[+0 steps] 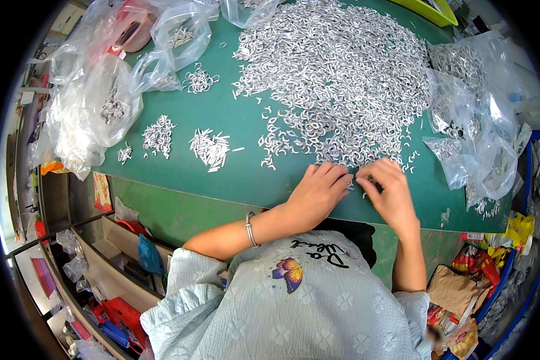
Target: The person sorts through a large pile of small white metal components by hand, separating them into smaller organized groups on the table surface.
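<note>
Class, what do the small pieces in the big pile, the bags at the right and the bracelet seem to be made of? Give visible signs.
Small pieces: probably metal, silvery with bright glints, though plated plastic is possible.
Bags: thin, clear plastic, transparent and crinkled, with glossy highlights.
Bracelet: likely polished metal, silvery and shiny.

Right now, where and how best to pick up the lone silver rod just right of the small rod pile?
Probably pinch the lone rod at mid-length, coming from above, thumb and finger across its long sides. It's slim and straight, lies nearly sideways on the green table, and its left end points toward the rod pile. The left hand is nearer.
</note>
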Demonstrator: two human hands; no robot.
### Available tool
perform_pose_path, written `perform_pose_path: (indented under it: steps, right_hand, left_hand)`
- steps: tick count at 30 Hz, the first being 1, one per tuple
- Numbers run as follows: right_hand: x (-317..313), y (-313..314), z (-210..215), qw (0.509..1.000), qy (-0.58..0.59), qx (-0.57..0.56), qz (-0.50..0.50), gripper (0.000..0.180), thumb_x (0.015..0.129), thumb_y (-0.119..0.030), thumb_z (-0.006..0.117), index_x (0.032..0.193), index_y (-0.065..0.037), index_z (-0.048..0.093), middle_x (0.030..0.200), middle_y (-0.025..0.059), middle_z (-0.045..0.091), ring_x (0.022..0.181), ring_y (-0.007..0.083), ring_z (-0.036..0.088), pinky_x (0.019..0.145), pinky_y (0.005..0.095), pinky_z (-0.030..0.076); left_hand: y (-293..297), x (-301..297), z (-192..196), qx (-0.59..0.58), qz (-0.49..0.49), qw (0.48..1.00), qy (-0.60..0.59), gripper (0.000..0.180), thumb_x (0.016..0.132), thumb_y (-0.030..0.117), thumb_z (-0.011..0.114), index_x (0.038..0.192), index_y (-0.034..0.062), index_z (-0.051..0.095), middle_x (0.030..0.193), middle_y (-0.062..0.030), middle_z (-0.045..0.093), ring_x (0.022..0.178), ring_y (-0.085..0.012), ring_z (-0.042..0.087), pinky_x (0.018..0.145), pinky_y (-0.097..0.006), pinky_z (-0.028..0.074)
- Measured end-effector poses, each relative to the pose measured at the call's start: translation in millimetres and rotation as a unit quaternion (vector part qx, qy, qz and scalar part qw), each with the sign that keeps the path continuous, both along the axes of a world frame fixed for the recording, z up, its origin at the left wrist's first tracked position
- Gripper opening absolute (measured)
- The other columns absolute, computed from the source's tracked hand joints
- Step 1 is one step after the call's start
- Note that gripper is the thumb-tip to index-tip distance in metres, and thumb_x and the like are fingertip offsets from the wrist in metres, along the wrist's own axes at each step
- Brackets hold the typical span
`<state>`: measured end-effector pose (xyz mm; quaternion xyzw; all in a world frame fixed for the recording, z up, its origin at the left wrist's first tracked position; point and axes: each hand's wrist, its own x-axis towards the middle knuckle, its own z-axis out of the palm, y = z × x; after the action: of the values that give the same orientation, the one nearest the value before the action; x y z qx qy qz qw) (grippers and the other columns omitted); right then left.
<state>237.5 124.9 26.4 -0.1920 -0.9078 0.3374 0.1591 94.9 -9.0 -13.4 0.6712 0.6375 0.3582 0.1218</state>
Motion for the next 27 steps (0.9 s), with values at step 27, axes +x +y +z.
perform_pose_path:
  steps: [27]
  right_hand:
    - [6,-24,-12,0.989,0.006,0.117,-0.090,0.009,0.077,-0.004,0.071,0.082,-0.003,0.063,0.078,0.0086,0.055,0.080,0.0276,0.053,0.070,0.0393,0.038]
  left_hand:
    - [-17,6,-10,0.011,-0.006,0.996,-0.085,0.026,0.079,0.001,0.070,0.103,0.0015,0.062,0.101,-0.0124,0.057,0.088,-0.0310,0.055,0.077,-0.040,0.045]
